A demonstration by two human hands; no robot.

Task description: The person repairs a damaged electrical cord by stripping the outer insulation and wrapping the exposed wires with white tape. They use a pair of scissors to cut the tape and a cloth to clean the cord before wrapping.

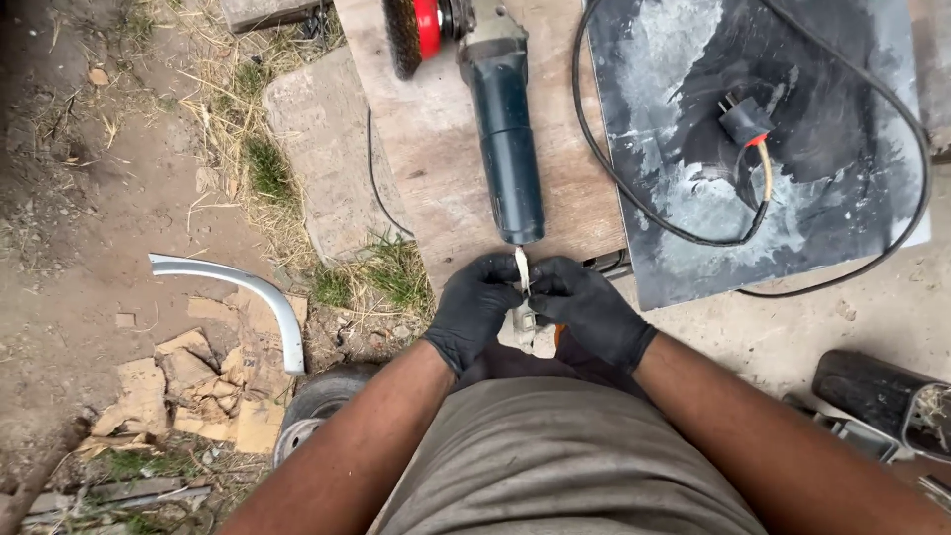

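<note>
Two black gloves cover our hands, and both meet over one small thing at the near edge of the wooden board (436, 149). Our left hand (474, 307) curls in from the left with its fingers bent, and our right hand (586, 309) comes in from the right the same way. Between the fingertips of both we pinch a pale strip (521, 269) that stands upright; below it hangs a small whitish piece (525, 332), partly hidden by the gloves, so we cannot tell its exact shape. The strip sits just near of the tail end of the grinder (505, 129), close to it, though we cannot tell whether they touch.

That grinder lies on the board with its dark blue body pointing toward us and its wire brush wheel (404, 35) with a red hub at the far end. To the right of it a dark metal sheet (832, 198), scuffed grey in patches, rests partly on the board. A black cable (604, 163) loops across the sheet, and its plug (745, 119) lies on the sheet's middle.

On the dirt ground to the left, well apart from our hands, lies a curved grey metal trim (267, 297). Near it are torn pieces of cardboard (168, 391), and a small wheel (317, 411) shows just beside our left forearm. Tufts of grass (386, 277) grow by the board's near left corner.
</note>
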